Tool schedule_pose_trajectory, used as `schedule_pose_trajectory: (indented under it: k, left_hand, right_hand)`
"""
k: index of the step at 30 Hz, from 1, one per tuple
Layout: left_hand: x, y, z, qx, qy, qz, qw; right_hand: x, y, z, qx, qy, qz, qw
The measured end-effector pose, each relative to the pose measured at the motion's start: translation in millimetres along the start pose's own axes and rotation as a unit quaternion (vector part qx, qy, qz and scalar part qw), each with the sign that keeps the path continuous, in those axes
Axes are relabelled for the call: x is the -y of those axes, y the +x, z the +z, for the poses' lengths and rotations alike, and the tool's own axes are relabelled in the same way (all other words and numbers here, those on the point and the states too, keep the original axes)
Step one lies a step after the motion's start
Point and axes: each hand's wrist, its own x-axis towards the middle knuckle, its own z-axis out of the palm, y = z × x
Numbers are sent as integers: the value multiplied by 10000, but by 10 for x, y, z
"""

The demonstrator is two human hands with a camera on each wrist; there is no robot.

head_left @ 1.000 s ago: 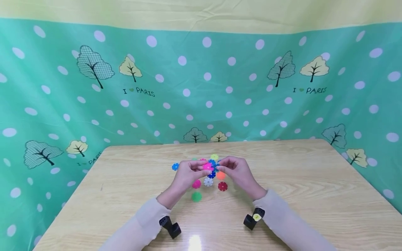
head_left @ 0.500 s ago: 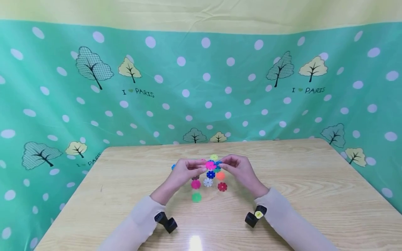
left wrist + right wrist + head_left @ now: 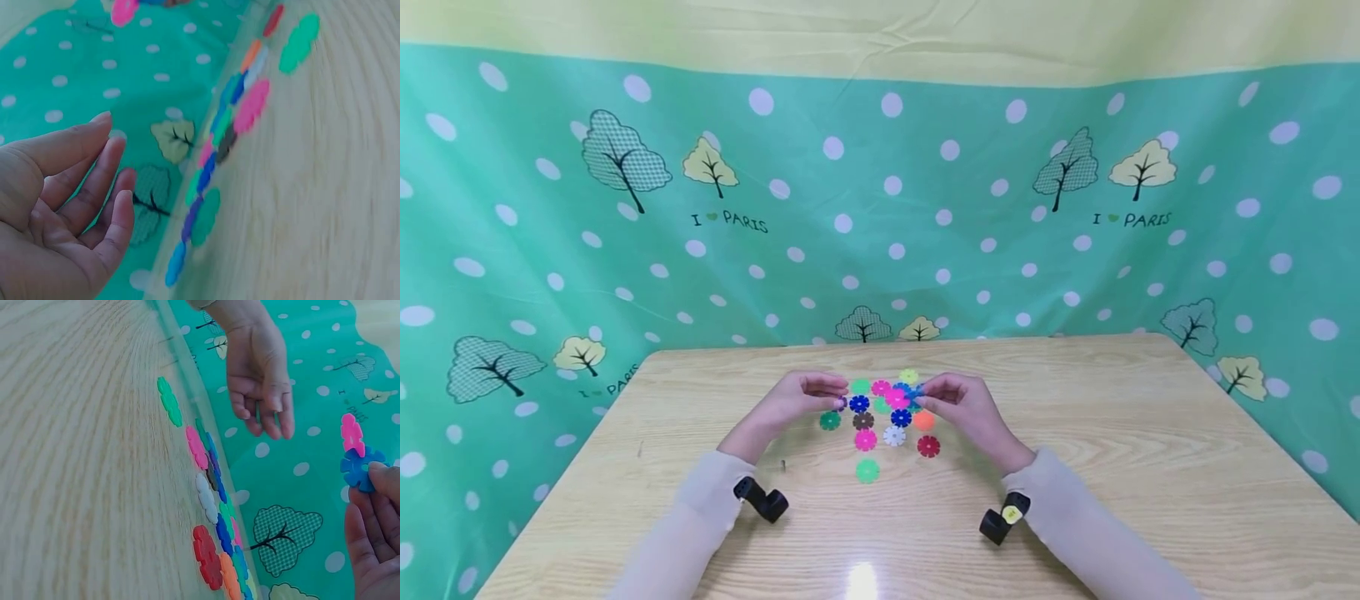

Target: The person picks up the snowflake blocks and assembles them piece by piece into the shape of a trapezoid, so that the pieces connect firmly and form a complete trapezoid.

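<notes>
My right hand (image 3: pixel 970 410) pinches a blue notched snowflake disc (image 3: pixel 356 470) between thumb and fingers, raised above the table. Joined to its edge is a pink snowflake disc (image 3: pixel 352 432), which sticks out toward the left hand. My left hand (image 3: pixel 72 200) holds nothing; its fingers are loosely bent with thumb and fingertips apart. In the head view it hovers at the left side of the loose discs, near a dark green disc (image 3: pixel 830 421) and a purple disc (image 3: pixel 192 219).
Several loose snowflake discs lie between the hands on the wooden table (image 3: pixel 1075 517), among them a red disc (image 3: pixel 928 447), a white disc (image 3: pixel 895 437), a brown disc (image 3: pixel 862 421) and a light green disc (image 3: pixel 867 471) nearest me. A dotted green curtain (image 3: pixel 895 217) hangs behind the table.
The left hand has let go of the pink disc and moved left, away from the right hand. The pink disc stays joined to the blue one in the right hand, which has barely moved.
</notes>
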Motion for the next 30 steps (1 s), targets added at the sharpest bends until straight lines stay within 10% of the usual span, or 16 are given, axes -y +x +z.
schedule_pose_trajectory:
  k: [9,19,30]
  left_hand:
    - [221,95,-235,-521,407,-90,9978]
    - [466,195,-429,24,304,73,9995]
    - [574,237,-461,-37,913,187,9956]
  right_hand:
    - [25,18,-8,-156,-187,279,9993]
    - [-4,20,0,-69,13,290,9996]
    - [-20,6,-5,-107,-42,325,9994]
